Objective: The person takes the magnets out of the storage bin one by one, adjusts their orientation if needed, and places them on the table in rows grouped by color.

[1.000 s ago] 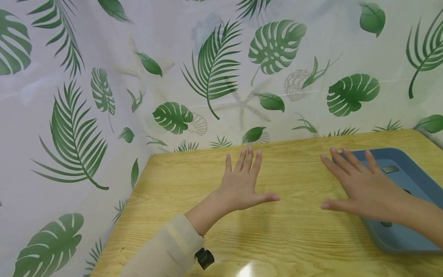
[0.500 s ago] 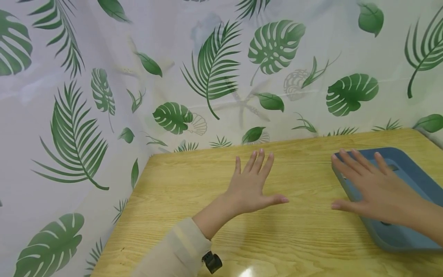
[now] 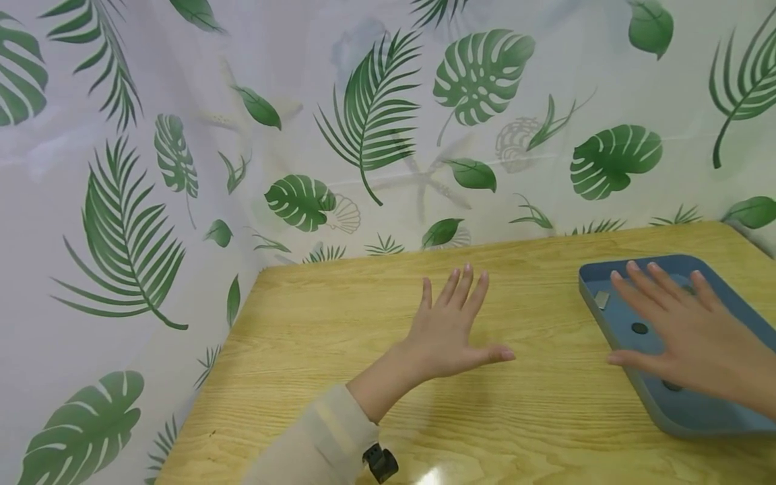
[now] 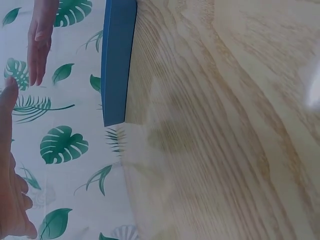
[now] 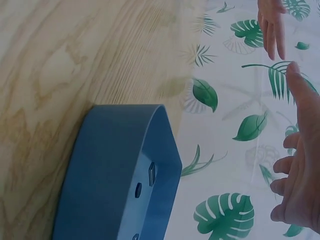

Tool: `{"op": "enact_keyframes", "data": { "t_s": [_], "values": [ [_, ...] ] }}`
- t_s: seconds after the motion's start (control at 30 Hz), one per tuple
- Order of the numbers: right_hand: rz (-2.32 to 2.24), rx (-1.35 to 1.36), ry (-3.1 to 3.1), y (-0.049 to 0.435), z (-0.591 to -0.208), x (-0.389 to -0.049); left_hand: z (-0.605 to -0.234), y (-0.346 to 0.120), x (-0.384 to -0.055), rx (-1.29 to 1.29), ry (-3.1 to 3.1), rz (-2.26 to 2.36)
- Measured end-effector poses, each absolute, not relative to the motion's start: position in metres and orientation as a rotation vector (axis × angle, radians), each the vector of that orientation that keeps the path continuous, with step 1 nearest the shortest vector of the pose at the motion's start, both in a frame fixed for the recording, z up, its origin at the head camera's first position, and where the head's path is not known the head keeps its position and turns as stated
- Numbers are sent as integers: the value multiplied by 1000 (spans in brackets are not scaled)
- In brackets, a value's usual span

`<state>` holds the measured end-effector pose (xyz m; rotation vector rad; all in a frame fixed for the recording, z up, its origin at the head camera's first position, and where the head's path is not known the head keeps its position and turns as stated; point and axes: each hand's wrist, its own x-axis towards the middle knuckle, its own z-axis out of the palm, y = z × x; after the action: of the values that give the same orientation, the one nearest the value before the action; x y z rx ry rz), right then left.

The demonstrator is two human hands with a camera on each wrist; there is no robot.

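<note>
My left hand [image 3: 445,333] hovers above the middle of the wooden table [image 3: 315,316], fingers straight and spread, holding nothing. My right hand [image 3: 697,337] is held over the blue tray [image 3: 651,417], its fingers also extended and apart, and it hides part of the tray. Inside the tray lie a small silvery rectangular piece [image 3: 601,300] and a dark round piece [image 3: 639,328]. Another dark piece [image 3: 671,385] shows just below the right thumb. The right wrist view shows both hands raised well above the tray [image 5: 105,170], with the small pieces on its floor.
A white cloth with green leaf prints [image 3: 388,155] hangs behind the table and along its left side. A black strap device [image 3: 380,463] sits at the left sleeve cuff [image 3: 345,424].
Both hands have drifted to the right, the right one further over the tray. The silvery piece and the dark round piece at the tray's left side are now uncovered.
</note>
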<state>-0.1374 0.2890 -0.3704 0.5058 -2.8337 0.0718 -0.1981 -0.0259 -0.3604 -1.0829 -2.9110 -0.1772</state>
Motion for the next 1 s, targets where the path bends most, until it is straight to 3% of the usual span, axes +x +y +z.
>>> {"op": "enact_keyframes", "data": {
  "t_s": [1.0],
  "values": [
    [129,355,-2723,333,-401,-126,-375,14,-184,-1165,-2952,-30]
  ]
}}
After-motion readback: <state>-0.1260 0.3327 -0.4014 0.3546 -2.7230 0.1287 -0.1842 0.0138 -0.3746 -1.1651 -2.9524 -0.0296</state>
